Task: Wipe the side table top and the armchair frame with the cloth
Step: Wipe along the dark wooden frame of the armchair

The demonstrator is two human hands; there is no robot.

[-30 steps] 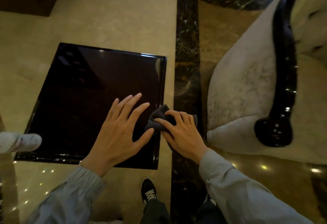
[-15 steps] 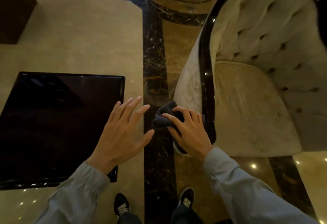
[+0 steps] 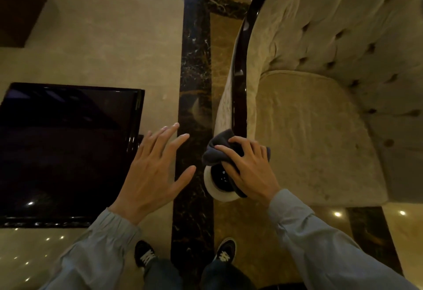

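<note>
The dark glossy counter — the side table top — lies just left of the left hand, which hovers open with fingers spread, holding nothing, over the pale floor and its dark marble strip. To the right of that hand, close by, the right hand presses down with fingers curled around the dark cloth, which is bunched on the front end of the armchair frame — the black lacquered arm rail whose rounded end shows just under the palm. Beyond the right hand, to its right, the cushioned seat is untouched.

The step in hand looks like the start of the frame wipe. The next move likely calls for sliding the cloth away from the body along the curved rail, keeping pressure on the lacquer and off the upholstery.
</note>
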